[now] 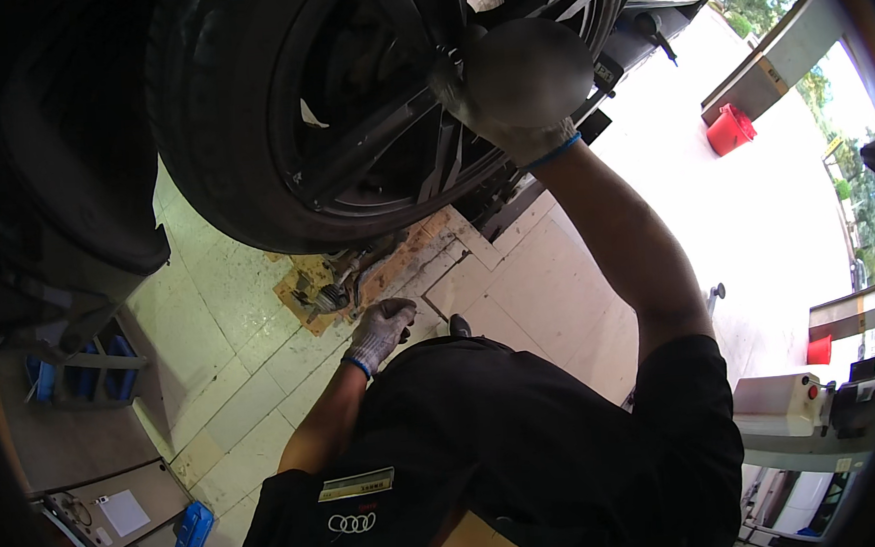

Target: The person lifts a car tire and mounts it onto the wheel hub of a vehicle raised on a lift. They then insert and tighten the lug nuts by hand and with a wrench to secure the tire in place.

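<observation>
A black car wheel (360, 158) with dark spokes and a tyre fills the upper middle, raised off the floor. My right hand (504, 137), in a grey work glove with a blue cuff, reaches up to the wheel near its hub. A round blurred patch covers much of that hand, so its grip is hidden. Low in front of my body, below the tyre, is my left hand (383, 329), gloved the same way. Its fingers are curled closed; what they hold, if anything, is too small to make out.
Dark car bodywork (52, 187) takes up the left side. Under the wheel lies a stained floor recess with metal parts (329, 295). A blue box (193, 531) is at the lower left, and a red bucket (730, 130) at the right. A machine (781, 403) stands at the lower right.
</observation>
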Demonstrator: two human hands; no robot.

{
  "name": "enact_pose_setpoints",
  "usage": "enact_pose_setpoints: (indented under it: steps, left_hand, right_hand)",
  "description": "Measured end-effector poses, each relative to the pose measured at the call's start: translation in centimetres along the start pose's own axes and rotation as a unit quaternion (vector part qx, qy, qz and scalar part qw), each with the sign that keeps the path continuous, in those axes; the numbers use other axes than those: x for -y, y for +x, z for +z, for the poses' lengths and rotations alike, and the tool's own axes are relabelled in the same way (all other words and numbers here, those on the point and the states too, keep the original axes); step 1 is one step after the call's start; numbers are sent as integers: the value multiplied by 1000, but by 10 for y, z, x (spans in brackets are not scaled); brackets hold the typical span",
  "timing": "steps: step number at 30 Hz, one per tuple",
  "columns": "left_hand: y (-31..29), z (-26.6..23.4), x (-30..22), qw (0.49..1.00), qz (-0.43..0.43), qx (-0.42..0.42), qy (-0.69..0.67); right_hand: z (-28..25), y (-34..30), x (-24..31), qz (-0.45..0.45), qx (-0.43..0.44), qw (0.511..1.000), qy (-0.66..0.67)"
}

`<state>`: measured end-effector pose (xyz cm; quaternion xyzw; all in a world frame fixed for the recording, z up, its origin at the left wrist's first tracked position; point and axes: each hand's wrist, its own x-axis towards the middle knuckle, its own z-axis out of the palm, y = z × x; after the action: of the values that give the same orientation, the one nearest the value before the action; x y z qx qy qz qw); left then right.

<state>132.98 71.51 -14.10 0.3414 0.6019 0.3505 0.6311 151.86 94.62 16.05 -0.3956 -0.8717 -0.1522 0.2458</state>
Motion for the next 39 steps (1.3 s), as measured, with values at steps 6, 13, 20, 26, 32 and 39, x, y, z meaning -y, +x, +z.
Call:
enact_pose_setpoints:
  steps: [6,13,20,26,32,39]
  left_hand:
    - [2,2,1,1000,0,2,0]
    - [9,4,2,1000,-4,0,7]
    - [12,4,10,1000,25,0,-3]
    - [14,7,4,1000,24,-13,7]
    - [27,14,-24,997,70,-37,-7]
    - [42,11,-42,993,61,-19,-101]
  right_hand:
    - [31,7,-2,69,34,912,403]
    - [8,-13,4,19,-120,986,114]
    - [-27,0,34,13,-110,988,-106]
    - [-17,12,28,104,113,987,46]
    - [2,3,15,245,92,895,360]
    - [-12,-9,19,-55,-189,980,-39]
